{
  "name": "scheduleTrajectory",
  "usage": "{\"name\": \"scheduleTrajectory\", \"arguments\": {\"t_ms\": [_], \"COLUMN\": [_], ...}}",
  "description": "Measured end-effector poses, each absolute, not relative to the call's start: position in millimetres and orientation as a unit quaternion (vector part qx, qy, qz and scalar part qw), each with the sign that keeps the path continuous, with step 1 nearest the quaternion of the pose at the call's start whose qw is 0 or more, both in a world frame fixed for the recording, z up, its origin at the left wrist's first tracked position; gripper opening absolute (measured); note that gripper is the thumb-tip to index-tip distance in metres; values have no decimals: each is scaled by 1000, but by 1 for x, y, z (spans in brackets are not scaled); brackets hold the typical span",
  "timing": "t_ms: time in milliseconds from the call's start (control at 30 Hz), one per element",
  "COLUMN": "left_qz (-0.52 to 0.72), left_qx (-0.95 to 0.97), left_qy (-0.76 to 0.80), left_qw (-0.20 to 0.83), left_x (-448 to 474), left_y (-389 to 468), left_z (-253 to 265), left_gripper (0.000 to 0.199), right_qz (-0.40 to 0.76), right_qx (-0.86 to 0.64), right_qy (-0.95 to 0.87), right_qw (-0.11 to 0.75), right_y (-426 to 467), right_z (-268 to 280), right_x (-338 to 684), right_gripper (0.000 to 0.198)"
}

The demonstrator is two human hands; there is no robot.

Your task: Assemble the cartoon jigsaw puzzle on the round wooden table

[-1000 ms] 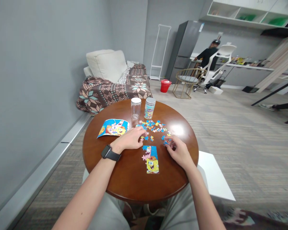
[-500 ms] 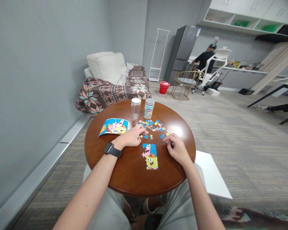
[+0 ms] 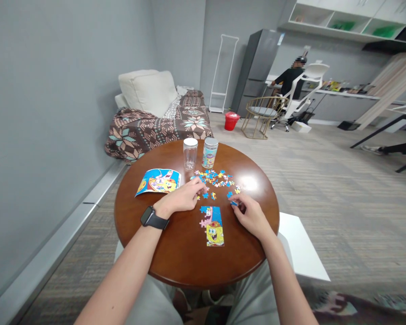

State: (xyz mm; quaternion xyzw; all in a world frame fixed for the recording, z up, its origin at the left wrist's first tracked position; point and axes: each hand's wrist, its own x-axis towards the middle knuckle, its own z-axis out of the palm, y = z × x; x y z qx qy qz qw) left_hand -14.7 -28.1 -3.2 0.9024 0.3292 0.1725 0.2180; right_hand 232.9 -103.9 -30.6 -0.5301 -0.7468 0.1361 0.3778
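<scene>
My right hand (image 3: pixel 250 214) pinches a blue puzzle piece (image 3: pixel 234 203) between thumb and fingers, just above the table. Left of it lies a joined section of jigsaw puzzle (image 3: pixel 214 230), showing a yellow cartoon face, a pink figure and blue background, with its left edge uneven. My left hand (image 3: pixel 186 195), with a black watch on the wrist, rests beside the loose puzzle pieces (image 3: pixel 218 178). Its fingers are loosely bent and apart, the fingertips near the pieces; nothing shows in them. A curled picture sheet (image 3: pixel 159 179) lies behind my left wrist.
Toward the back of the round brown table (image 3: pixel 179 253) stand a clear jar (image 3: pixel 190 155) with a white lid and a cartoon-printed jar (image 3: pixel 209 155). Beyond are a covered couch (image 3: pixel 155 128), a red bin (image 3: pixel 231 121) and a person (image 3: pixel 291 81) near the counter.
The piece in my right hand has turned so its blue face shows. My left hand stays nearly in place by the loose pieces. The view has shifted slightly.
</scene>
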Motion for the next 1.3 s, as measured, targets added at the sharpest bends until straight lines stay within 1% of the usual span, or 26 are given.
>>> {"name": "scheduleTrajectory", "arguments": {"t_ms": [233, 467, 767, 900, 1033, 1300], "left_qz": [172, 180, 190, 199, 188, 183], "left_qx": [899, 898, 897, 896, 898, 902], "left_qy": [334, 344, 338, 335, 333, 336], "left_qw": [223, 207, 214, 214, 215, 202], "left_x": [-16, -14, -15, -16, -17, -17], "left_y": [-28, -26, -26, -26, -26, -25], "left_z": [-3, -1, -3, -3, -3, -5], "left_gripper": [33, 27, 26, 24, 27, 28], "right_qz": [156, 184, 132, 137, 144, 158], "right_qx": [-591, -586, -603, -611, -623, -627], "right_qy": [-687, -663, -673, -650, -620, -638], "right_qw": [393, 429, 407, 431, 455, 418], "right_y": [-100, -100, -102, -102, -102, -103], "right_z": [-35, -35, -33, -30, -28, -27], "right_x": [236, 237, 237, 236, 236, 235], "right_gripper": [18, 18, 19, 17, 18, 17]}}
